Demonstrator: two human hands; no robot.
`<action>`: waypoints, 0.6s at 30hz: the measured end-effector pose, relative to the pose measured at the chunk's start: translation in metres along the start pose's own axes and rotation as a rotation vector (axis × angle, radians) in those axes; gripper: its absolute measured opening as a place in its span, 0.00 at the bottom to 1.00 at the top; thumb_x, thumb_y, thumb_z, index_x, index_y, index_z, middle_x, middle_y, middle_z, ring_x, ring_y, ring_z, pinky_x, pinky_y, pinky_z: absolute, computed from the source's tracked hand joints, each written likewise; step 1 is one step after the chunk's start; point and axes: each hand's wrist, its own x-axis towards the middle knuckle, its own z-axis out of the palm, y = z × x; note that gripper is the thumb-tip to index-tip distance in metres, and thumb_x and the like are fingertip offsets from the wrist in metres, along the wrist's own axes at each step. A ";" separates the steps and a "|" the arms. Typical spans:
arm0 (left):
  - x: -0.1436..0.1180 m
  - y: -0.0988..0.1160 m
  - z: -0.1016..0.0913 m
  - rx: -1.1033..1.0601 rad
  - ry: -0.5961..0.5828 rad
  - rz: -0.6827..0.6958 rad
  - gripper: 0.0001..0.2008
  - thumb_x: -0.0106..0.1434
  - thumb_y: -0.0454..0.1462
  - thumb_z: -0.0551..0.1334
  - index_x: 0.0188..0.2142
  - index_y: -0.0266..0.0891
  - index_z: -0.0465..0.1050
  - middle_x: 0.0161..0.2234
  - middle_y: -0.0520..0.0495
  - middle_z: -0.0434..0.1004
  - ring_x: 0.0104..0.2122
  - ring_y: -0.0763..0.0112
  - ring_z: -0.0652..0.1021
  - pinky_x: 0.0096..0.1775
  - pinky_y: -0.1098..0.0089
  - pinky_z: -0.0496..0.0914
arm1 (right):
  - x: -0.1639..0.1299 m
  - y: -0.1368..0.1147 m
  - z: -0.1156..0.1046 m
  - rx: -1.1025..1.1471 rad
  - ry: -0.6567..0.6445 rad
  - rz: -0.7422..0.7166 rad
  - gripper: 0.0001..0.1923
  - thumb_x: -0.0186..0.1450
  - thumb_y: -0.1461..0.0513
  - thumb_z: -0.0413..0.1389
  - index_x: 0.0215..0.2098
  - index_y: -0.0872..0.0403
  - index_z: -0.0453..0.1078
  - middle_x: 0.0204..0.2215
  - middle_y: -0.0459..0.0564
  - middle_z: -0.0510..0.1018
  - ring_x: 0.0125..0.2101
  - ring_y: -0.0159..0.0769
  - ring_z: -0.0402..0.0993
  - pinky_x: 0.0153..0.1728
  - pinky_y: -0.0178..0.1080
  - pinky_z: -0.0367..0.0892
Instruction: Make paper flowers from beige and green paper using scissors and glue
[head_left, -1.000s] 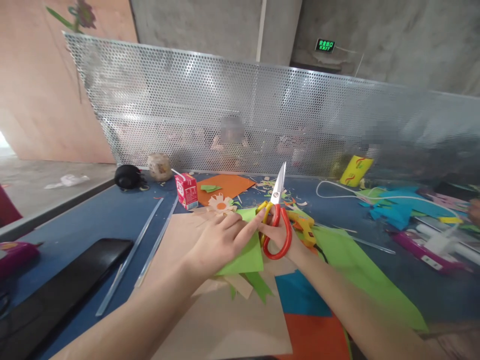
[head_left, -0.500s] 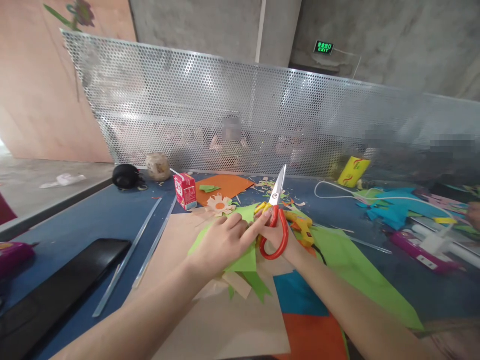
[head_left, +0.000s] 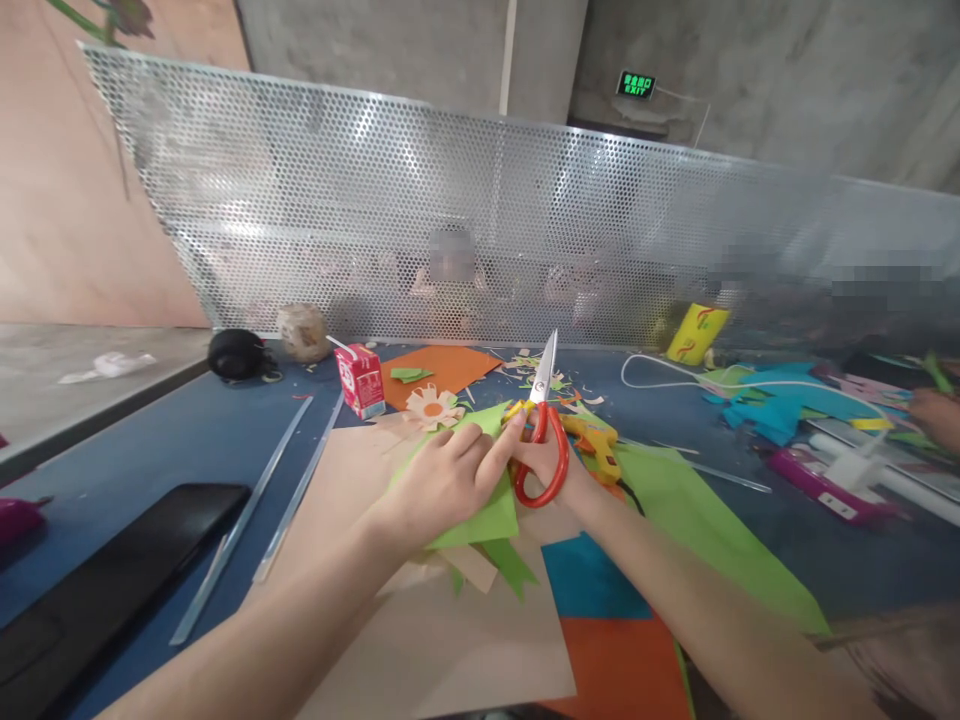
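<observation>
My left hand (head_left: 446,475) is closed on a light green sheet of paper (head_left: 487,525), its index finger stretched toward my right fingers. Red-handled scissors (head_left: 545,372) hang on my right hand (head_left: 547,456), blades pointing up and away from me. Both hands' fingertips meet at a small yellow piece (head_left: 514,411) by the green paper; how they grip it is partly hidden. Under the hands lie cut green strips (head_left: 512,565) and a beige strip (head_left: 472,567) on a large beige sheet (head_left: 450,650). A beige paper flower (head_left: 433,408) with an orange centre lies just beyond.
A yellow glue gun (head_left: 598,447) lies right of my hands. Left are a pink drink carton (head_left: 361,382), clear glue sticks (head_left: 247,515) and a black phone-like slab (head_left: 127,570). A purple power strip (head_left: 832,490) and another person's hand (head_left: 934,415) are at right. A perforated metal screen (head_left: 337,220) stands behind.
The view has shifted slightly, so things sit a little further left. My hands and the scissors keep nearly the same pose. Another person's hand shows more at the right edge.
</observation>
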 end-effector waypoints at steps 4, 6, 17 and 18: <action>-0.002 -0.002 0.001 -0.037 -0.011 -0.036 0.31 0.60 0.25 0.42 0.59 0.25 0.23 0.30 0.42 0.73 0.29 0.64 0.71 0.28 0.66 0.69 | -0.001 -0.008 0.000 0.028 -0.012 0.091 0.09 0.44 0.63 0.59 0.17 0.52 0.60 0.16 0.40 0.67 0.21 0.32 0.66 0.24 0.36 0.64; -0.005 -0.002 0.003 -0.075 -0.008 -0.060 0.30 0.61 0.26 0.43 0.59 0.25 0.25 0.30 0.41 0.73 0.30 0.64 0.71 0.29 0.65 0.69 | -0.001 -0.009 0.000 0.041 0.003 0.129 0.09 0.43 0.64 0.59 0.19 0.53 0.62 0.19 0.41 0.68 0.23 0.31 0.67 0.26 0.36 0.64; -0.010 -0.015 -0.004 -0.442 0.128 -0.331 0.13 0.60 0.34 0.54 0.45 0.35 0.62 0.33 0.45 0.71 0.37 0.67 0.71 0.36 0.64 0.70 | 0.009 0.008 -0.004 0.135 0.120 0.185 0.12 0.40 0.62 0.62 0.21 0.52 0.64 0.21 0.42 0.70 0.25 0.34 0.68 0.30 0.40 0.66; -0.010 -0.016 -0.007 -0.475 0.154 -0.337 0.08 0.59 0.35 0.55 0.39 0.36 0.65 0.32 0.46 0.71 0.36 0.68 0.71 0.36 0.65 0.70 | 0.009 0.008 -0.004 0.133 0.121 0.173 0.13 0.40 0.63 0.62 0.21 0.52 0.63 0.21 0.42 0.70 0.25 0.35 0.69 0.30 0.40 0.66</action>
